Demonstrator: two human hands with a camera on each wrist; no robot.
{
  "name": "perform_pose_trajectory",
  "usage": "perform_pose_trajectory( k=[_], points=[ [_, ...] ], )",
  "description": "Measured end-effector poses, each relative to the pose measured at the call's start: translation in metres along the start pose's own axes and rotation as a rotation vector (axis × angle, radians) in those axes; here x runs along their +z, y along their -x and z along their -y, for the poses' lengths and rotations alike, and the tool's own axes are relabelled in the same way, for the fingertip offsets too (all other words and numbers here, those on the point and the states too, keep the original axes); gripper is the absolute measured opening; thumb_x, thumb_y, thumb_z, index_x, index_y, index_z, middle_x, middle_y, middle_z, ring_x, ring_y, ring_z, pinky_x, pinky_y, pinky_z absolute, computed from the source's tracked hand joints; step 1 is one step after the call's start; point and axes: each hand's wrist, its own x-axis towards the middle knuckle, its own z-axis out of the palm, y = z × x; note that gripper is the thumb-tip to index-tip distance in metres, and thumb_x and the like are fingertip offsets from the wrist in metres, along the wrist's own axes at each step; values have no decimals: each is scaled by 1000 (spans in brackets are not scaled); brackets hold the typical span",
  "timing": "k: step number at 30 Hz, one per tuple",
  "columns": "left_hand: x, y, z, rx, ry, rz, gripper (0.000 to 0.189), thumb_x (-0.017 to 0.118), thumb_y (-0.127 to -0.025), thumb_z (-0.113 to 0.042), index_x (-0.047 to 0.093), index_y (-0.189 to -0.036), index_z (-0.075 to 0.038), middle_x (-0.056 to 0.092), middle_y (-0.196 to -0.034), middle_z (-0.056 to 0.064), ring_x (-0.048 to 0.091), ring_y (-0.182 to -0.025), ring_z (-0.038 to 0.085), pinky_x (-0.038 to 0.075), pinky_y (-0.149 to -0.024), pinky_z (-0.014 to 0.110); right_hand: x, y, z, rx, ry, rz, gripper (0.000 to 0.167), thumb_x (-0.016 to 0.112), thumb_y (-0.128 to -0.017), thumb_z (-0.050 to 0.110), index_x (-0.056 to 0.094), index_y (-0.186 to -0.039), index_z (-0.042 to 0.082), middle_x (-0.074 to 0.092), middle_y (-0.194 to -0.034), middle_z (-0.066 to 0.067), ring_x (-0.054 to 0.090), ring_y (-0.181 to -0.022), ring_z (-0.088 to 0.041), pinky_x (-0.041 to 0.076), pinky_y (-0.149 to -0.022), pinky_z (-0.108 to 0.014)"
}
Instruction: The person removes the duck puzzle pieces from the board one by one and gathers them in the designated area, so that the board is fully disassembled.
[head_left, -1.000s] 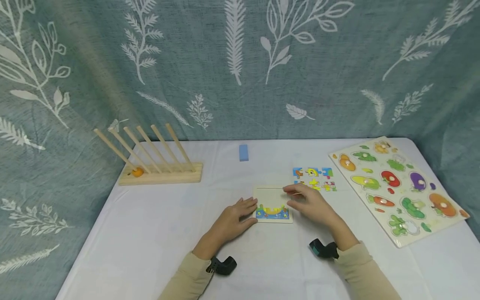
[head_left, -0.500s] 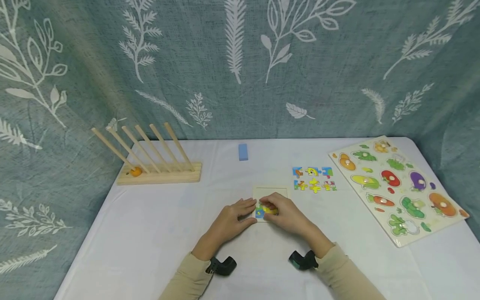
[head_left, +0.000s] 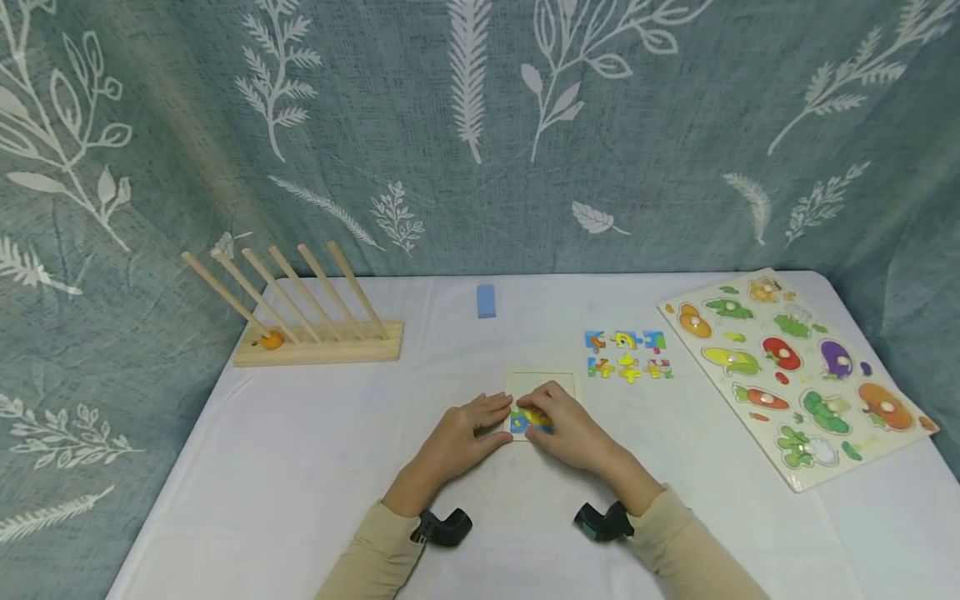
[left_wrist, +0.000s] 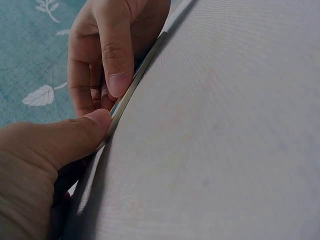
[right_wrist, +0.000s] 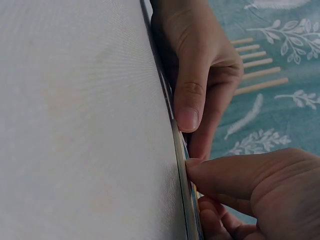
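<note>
A small pale wooden puzzle tray (head_left: pixel 540 382) lies on the table with picture pieces (head_left: pixel 519 422) along its near part. My left hand (head_left: pixel 459 437) rests at the tray's left side, fingers extended and thumb (left_wrist: pixel 98 120) touching the edge. Over the pieces, my right hand (head_left: pixel 573 429) curls its fingers, with its thumb (right_wrist: pixel 197 169) at the tray's near edge; it pinches a puzzle piece in the near row, mostly hidden by the hand. Right of the tray, several loose puzzle pieces (head_left: pixel 628 367) lie in two rows.
A wooden peg stand (head_left: pixel 322 350) with an orange bead (head_left: pixel 272 340) stands at the back left. A blue block (head_left: pixel 486 302) lies at the back middle. On the right is a large vegetable puzzle board (head_left: pixel 757 425). A patterned curtain (head_left: pixel 420 125) hangs behind the table.
My right hand has moved left from the tray's right side onto the near row of pieces, baring the loose pieces. The left hand has stayed at the tray's left edge.
</note>
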Motion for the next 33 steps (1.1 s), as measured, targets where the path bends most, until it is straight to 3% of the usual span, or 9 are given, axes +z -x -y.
perform_pose_trajectory(
  k=[10, 14, 21, 26, 33],
  points=[
    [-4, 1, 0, -2, -7, -2, 46, 72, -83, -22, 62, -119, 4, 59, -129, 15, 55, -122, 29, 44, -106, 42, 2, -3, 3, 13, -82, 4, 35, 67, -86, 8, 58, -119, 4, 51, -115, -6, 54, -103, -19, 50, -92, -39],
    [-4, 1, 1, -4, 6, 0, 46, 72, -83, -22, 62, -119, 4, 59, -128, 15, 55, -122, 28, 43, -107, 42, 2, -4, 4, 12, -110, 6, 27, 67, -85, 4, 61, -111, 6, 52, -113, -6, 53, -104, -20, 49, -93, -40],
    [-1, 0, 1, -6, 7, 1, 45, 73, -83, -20, 63, -119, 4, 59, -129, 14, 55, -122, 27, 43, -107, 41, 2, -3, 3, 67, -116, 3, 47, 68, -83, 4, 52, -127, 2, 49, -124, -10, 53, -109, -23, 49, -96, -43],
    [0, -1, 1, 5, 3, 1, 46, 73, -83, -21, 62, -120, 4, 59, -129, 15, 55, -122, 27, 43, -107, 42, 1, -2, -1, 52, -76, 11, 39, 67, -84, 7, 58, -122, 3, 48, -122, -10, 53, -108, -23, 48, -96, -44],
    [1, -1, 0, -9, 5, -1, 46, 73, -83, -22, 62, -120, 3, 59, -129, 14, 55, -123, 27, 43, -107, 41, -1, -1, -2, 16, -135, 2, 38, 69, -83, 5, 55, -119, 7, 53, -114, -6, 55, -104, -20, 51, -93, -40]
  ],
)
